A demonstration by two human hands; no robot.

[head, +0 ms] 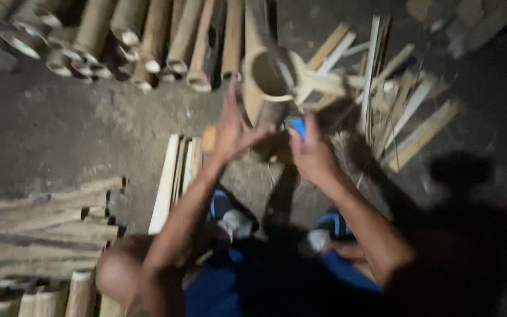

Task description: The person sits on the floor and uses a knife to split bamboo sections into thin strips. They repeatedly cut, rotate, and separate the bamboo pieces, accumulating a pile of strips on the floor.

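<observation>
- The picture is blurred by motion, so fine detail is hard to read
- A hollow, pale cut bamboo tube (268, 82) lies on the dark earthen floor (60, 129) with its open round end facing the camera; it serves as the landmark here
- The person's left hand (233, 126) is open with fingers spread, pressed against the left wall of the bamboo tube near its mouth
- The right hand (309, 152) sits just below and right of the tube's mouth, closed around a small blue object (297, 124); what that object is cannot be told
- Behind and left of the tube lies a row of whole round bamboo poles (148, 35), cut ends towards the camera
- Right of the tube lies a loose scatter of flat split bamboo strips (394, 100)
- Below and left of the tube, a few pale long bamboo slats (171, 176) lie side by side
- Farther left of the tube, at the frame's edge, sits a stack of short split bamboo pieces (48, 229)
- Below the tube, between the forearms, are the person's feet in blue sandals (221, 205)
</observation>
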